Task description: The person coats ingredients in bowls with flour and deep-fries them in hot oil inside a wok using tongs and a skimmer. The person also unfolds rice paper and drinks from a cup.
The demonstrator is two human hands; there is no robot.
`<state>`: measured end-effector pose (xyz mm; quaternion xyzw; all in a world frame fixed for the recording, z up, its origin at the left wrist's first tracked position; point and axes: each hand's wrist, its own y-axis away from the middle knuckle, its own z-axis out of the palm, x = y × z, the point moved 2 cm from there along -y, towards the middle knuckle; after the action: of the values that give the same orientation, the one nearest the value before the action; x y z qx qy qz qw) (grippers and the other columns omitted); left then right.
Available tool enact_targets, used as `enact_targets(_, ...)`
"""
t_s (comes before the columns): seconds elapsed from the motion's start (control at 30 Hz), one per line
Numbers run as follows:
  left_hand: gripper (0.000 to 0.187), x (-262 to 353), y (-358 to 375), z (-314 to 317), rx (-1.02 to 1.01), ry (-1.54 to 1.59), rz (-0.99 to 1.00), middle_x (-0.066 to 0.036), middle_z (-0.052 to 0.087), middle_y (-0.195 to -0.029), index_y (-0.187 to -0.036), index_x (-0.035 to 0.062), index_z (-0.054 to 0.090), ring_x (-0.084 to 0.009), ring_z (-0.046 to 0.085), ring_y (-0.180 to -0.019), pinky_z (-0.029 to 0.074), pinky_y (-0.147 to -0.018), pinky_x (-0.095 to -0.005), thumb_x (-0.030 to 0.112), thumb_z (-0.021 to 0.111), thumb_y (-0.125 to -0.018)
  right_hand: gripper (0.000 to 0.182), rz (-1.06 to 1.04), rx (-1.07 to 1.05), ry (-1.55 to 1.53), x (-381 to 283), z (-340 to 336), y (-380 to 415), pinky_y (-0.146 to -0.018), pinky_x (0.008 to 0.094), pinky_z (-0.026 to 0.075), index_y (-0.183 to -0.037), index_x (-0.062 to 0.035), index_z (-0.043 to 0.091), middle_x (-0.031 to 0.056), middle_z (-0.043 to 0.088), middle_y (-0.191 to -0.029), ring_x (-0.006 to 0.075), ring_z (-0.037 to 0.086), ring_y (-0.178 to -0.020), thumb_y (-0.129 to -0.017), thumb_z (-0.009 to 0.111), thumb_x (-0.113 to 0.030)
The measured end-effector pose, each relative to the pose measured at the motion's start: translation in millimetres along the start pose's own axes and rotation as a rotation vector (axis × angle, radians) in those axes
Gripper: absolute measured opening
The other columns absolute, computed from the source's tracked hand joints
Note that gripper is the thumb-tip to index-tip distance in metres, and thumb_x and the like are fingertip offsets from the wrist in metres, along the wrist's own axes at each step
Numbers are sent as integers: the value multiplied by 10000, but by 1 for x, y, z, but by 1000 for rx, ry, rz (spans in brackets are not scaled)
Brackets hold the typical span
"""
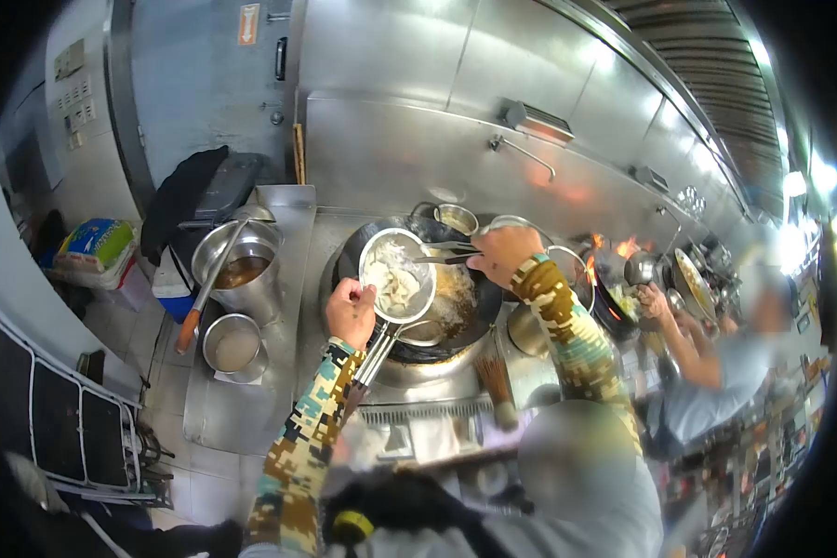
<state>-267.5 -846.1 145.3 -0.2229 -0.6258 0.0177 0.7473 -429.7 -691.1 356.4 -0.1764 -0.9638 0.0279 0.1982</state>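
My left hand (352, 313) grips the rim of a round pale bowl (427, 296), tilted over the wok. Whitish food pieces (395, 284) lie inside the bowl. My right hand (509, 255) is closed round metal tongs (448, 253), whose tips reach to the bowl's far right edge. Beneath both hands, the dark wok (482, 321) holds bubbling brownish oil (454, 293). A round metal utensil (422, 333) rests in the wok's near side, with long handles (376, 358) sticking out toward me.
To the left stand a steel pot of brown liquid (244, 270), a wooden-handled ladle (205, 298) across it, and a smaller pot (233, 346). A bamboo brush (498, 395) stands in front of the wok. At right, a co-worker (716, 372) works beside a flaming wok (612, 288).
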Motion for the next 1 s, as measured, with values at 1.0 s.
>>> enact_targets(1.0, 236, 1, -2, -19, 16, 133, -50, 19, 491, -584, -718, 26, 520, -52, 423, -555, 359, -501, -255, 125, 698, -839, 315, 14, -14, -20, -10, 18, 15, -706, 440, 544, -948, -109, 693, 140, 695, -889, 312, 683, -831, -892, 583, -398)
